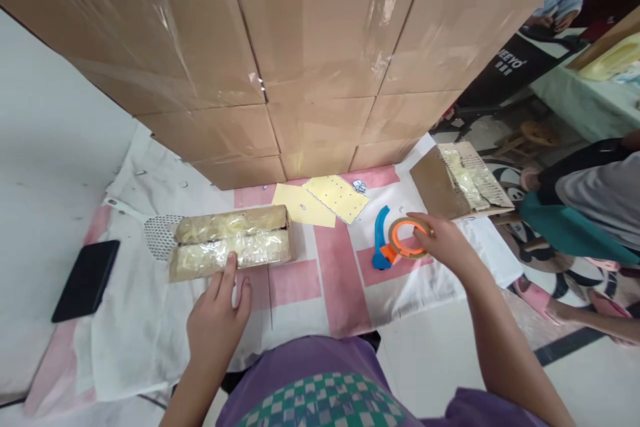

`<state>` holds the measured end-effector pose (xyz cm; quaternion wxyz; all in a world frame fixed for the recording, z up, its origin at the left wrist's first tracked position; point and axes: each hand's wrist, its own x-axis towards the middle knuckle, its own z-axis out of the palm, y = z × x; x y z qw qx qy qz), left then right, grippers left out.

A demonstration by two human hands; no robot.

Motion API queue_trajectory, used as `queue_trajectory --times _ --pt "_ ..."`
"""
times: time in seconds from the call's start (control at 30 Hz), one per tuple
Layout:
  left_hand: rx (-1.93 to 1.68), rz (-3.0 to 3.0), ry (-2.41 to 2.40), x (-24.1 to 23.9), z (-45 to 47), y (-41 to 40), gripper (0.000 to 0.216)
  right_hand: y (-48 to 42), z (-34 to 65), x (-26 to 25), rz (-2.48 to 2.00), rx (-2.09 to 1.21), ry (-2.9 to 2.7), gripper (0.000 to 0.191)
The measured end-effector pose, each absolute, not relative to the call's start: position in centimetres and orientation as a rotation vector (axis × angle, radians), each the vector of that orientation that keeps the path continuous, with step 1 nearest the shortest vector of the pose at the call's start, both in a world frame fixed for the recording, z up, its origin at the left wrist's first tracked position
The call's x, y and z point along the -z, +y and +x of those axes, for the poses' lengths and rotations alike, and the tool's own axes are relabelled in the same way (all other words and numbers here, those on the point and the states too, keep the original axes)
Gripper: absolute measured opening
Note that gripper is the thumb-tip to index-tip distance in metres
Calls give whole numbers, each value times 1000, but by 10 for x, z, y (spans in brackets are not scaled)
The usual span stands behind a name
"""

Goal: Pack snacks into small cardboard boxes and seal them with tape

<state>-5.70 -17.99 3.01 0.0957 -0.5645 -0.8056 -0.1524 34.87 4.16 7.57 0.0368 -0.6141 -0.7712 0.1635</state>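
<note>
A long cardboard box (287, 227) lies on the cloth-covered table, its top seam covered with shiny clear tape. My left hand (215, 320) rests at its near side, fingers stretched out and the index fingertip touching the taped top. Off to the right, my right hand (443, 243) has its fingers closed on the roll side of a tape dispenser (381, 240). The dispenser has a blue handle and an orange hub with a tape roll around it. It is held just over the cloth, or touching it; I cannot tell which.
Large cardboard cartons (320, 47) are stacked behind the table. Yellow paper sheets (313, 213) lie before them. At left are a white fly swatter (163, 230) and a black tablet-like device (86, 280). Another cardboard box (435, 180) sits at right, near a seated person (600, 187).
</note>
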Motion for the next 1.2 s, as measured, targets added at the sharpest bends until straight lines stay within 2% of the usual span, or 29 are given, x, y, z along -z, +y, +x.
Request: queue_trajectory --times 0.1,0.23,0.37,0.43,0.5,0.57,0.7,0.9,1.1,1.2 --pt "477 -1668 -2391 -31 -55 -180 59 68 349 -92 -1927 -425 -2402 43" --pt "506 -1671 -2410 -30 -54 -180 59 102 336 -84 -2065 -274 -2448 42" --pt "517 -1690 -2387 -28 -56 -183 59 117 309 -70 -2296 -421 -2478 51" --pt "517 -1690 -2387 -28 -56 -184 61 117 291 -67 -2377 -353 -2460 52" --pt "522 -1699 -2392 -29 -56 -186 62 116 273 -64 -2279 -126 -2456 47" --pt "542 -1724 -2387 -29 -56 -187 63 119 255 -61 -2092 -54 -2470 41" --pt "604 -1760 -2353 -27 -59 -189 65 139 222 -42 -2028 -343 -2456 34" --pt "767 -1859 -2266 -33 -64 -191 64 157 209 -11 -1987 -518 -2243 23" --pt "1133 -1942 -2039 -58 -50 -187 55 137 221 -13 -1658 -806 -1954 18" --pt "1326 -2046 -1843 -70 -33 -170 49 115 216 -20 -1491 -969 -1853 23"
